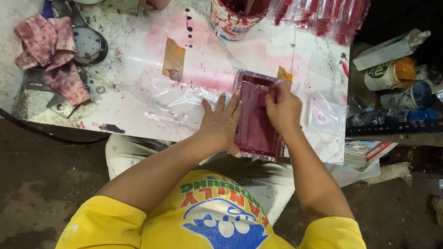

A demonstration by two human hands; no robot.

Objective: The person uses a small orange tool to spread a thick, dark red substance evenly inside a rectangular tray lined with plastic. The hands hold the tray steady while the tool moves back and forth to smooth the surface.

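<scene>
A dark red rectangular frame, like a small printing screen, lies on a white work table stained pink. My left hand rests flat on the frame's left edge, fingers spread, thumb under its near side. My right hand presses on the frame's upper right part with fingers curled; whether it holds a small tool is hidden. Clear plastic film lies under and left of the frame.
A paint can with red ink stands at the table's back, beside a stack of red-printed plastic bags. A stained pink rag lies at the left. A small printed bag lies right of the frame. Bottles and cans crowd the right.
</scene>
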